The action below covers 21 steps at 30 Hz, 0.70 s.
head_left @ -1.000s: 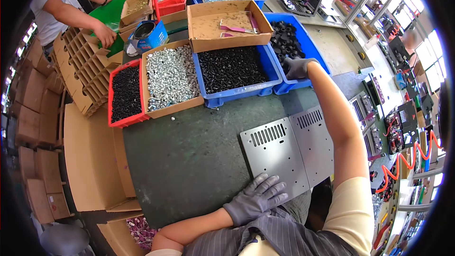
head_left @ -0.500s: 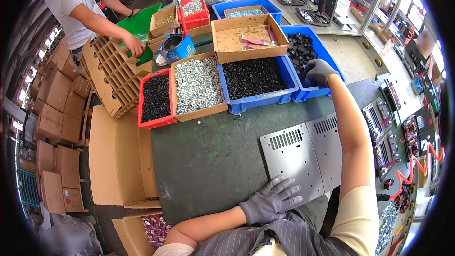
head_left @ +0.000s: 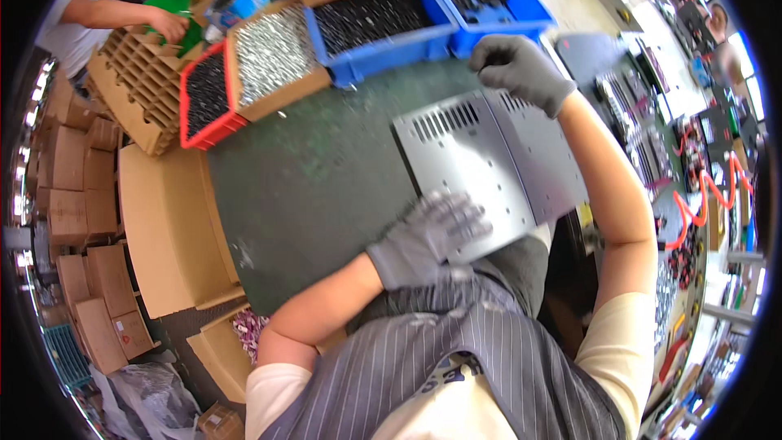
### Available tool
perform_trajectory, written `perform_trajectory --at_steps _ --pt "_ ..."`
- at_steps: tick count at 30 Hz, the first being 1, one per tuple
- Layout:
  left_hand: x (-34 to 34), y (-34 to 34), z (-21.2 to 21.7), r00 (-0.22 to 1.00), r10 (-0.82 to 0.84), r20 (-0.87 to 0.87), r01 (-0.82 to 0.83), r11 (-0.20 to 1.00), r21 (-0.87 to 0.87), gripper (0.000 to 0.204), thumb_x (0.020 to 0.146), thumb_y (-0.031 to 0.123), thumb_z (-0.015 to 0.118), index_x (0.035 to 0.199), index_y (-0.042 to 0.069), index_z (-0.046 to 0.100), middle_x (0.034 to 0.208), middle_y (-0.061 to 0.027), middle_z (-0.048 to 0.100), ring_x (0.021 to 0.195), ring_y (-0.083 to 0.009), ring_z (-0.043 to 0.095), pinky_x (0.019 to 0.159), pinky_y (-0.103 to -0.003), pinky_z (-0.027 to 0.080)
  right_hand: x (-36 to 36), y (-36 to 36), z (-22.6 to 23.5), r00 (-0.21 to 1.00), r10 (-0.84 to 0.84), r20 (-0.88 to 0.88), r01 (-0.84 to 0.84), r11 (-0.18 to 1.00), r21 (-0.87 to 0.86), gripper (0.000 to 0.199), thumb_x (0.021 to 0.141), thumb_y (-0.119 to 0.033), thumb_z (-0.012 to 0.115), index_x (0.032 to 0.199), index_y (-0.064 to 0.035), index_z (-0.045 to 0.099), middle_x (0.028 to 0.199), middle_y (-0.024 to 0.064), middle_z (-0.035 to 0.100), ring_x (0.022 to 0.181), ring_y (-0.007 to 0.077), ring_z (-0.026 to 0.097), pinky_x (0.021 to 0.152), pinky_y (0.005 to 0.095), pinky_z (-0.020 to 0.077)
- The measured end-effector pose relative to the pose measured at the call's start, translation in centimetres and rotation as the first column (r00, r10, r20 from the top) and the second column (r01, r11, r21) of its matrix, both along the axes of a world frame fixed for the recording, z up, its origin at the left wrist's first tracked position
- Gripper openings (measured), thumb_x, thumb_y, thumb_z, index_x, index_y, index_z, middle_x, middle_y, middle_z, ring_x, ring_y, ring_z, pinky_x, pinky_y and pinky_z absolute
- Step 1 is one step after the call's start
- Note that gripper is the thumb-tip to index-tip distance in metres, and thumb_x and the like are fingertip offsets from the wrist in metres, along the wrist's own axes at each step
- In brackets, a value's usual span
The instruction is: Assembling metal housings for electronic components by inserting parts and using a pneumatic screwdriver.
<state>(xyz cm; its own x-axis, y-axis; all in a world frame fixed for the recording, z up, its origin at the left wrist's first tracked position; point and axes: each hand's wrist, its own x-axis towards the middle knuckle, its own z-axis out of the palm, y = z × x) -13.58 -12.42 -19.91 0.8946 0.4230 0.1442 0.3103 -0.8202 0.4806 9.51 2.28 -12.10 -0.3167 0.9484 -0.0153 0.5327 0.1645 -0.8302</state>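
Left hand (head_left: 432, 238) spread on metal panel (head_left: 471, 159), likely to steady it; right hand (head_left: 522, 72) curled, can't see whether loaded

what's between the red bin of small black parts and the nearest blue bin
In the head view, a cardboard box of small silvery metal pieces stands between the red bin and blue bin.

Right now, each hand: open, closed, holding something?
Left hand: open, at the metal panel's edge.
Right hand: curled closed; cannot tell whether it holds anything.
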Motion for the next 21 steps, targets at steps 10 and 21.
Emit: perform_trajectory --at_steps 10,21 --pt "1.5 5.0 0.3 0.904 0.396 0.161 -0.415 0.904 0.107 0.09 0.07 0.052 0.065 0.136 0.004 0.029 0.132 -0.0177 0.039 0.123 -0.0351 0.036 0.105 -0.045 0.025 0.0 -9.7 -4.5 0.818 -0.021 0.575 -0.24 0.896 0.373 0.054 0.074 -0.041 0.059 0.119 -0.0131 0.049 0.113 0.0168 0.05 0.096 0.0356 0.052 0.076 0.0429 0.0459" --pt "8.2 9.9 0.2 0.968 0.245 -0.052 -0.227 0.946 0.231 0.116 0.055 0.072 0.062 0.14 0.005 0.02 0.14 -0.0163 0.028 0.133 -0.0299 0.022 0.111 -0.043 0.013 5.3 -13.9 -7.1 0.766 -0.267 0.585 -0.101 0.848 0.52 0.078 0.072 -0.062 0.055 0.133 -0.0154 0.04 0.135 0.0171 0.036 0.122 0.0388 0.034 0.095 0.0514 0.0316"
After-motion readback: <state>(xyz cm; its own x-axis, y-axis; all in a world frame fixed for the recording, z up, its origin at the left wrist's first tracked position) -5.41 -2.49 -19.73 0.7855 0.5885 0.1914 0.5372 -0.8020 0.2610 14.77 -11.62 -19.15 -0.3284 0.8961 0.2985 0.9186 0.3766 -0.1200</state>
